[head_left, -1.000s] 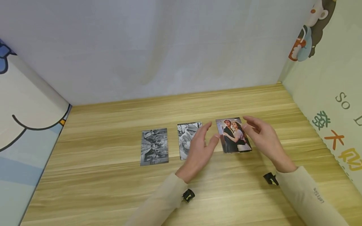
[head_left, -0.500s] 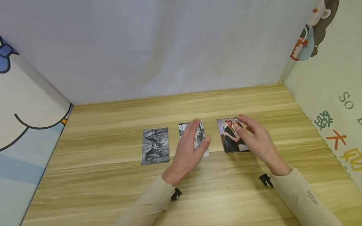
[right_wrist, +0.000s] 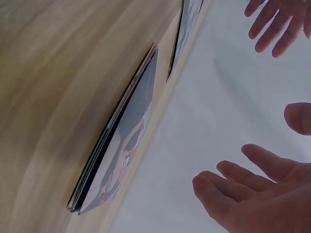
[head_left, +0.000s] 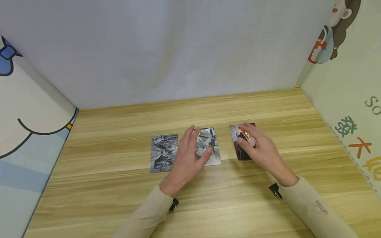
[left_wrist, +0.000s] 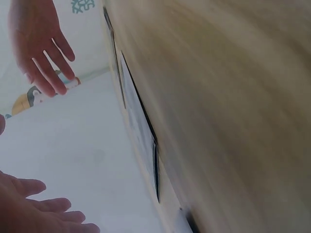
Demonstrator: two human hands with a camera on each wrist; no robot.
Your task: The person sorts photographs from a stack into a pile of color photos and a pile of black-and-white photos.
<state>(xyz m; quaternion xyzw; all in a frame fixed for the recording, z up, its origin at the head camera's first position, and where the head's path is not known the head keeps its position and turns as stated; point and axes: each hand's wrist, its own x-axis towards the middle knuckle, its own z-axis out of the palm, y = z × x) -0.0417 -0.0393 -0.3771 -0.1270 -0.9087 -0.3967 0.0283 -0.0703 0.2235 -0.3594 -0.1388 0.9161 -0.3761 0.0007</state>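
Observation:
Three photo cards or stacks of them lie in a row on the wooden table. My left hand [head_left: 185, 158] hovers with fingers extended, partly covering the left black-and-white photo card [head_left: 160, 153] and the middle black-and-white card [head_left: 213, 157]. Above the right-hand stack of cards [head_left: 243, 155], topped by a colour picture of a couple, hangs my right hand [head_left: 263, 150], its fingers loosely spread. The right wrist view shows several layers in that stack [right_wrist: 119, 141]. Both hands are apart from the cards and hold nothing. In the left wrist view the middle card [left_wrist: 138, 121] lies flat.
The wooden table [head_left: 107, 191] meets a pale backdrop [head_left: 119, 66] behind the cards. A cartoon-printed panel [head_left: 32, 99] borders the left side, and a printed panel with characters [head_left: 336, 89] the right. A black wrist strap [head_left: 275, 190] shows at the right cuff.
Both hands have moved to the left. The left hand has shifted from the gap beside the right stack towards the left card, while the right hand now covers more of the right stack.

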